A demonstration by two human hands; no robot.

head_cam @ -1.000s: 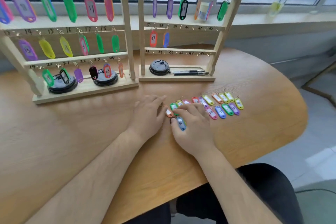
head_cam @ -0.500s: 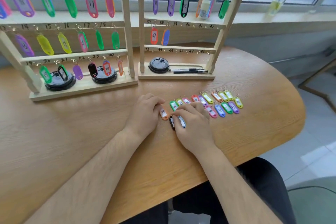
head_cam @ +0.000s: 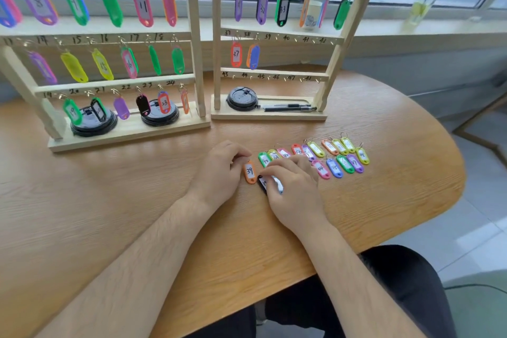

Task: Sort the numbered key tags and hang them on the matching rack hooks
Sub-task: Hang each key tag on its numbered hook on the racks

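My left hand (head_cam: 219, 170) rests on the table, its curled fingertips pinching the ring end of the orange tag 39 (head_cam: 250, 172). Just to its right, my right hand (head_cam: 295, 192) curls over a black tag (head_cam: 262, 183) and a blue tag (head_cam: 279, 184), with the black one between index finger and thumb. Several loose coloured tags (head_cam: 333, 158) lie in two rows beyond that hand. The left rack (head_cam: 196, 44) carries tags on all its rows. On the right rack (head_cam: 277, 74) tags reach as far as hook 38; the 39 hook (head_cam: 268, 39) and the row below are bare.
Black round lids (head_cam: 93, 125) (head_cam: 242, 99) and two pens (head_cam: 288, 107) lie on the rack bases. The wooden table (head_cam: 82, 214) curves away to its edge at the right and near me. A drink cup (head_cam: 419, 8) stands on the windowsill behind.
The orange tag 39 has come out from between my hands and now lies at my left fingertips. My right hand has slid back onto the black and blue tags.
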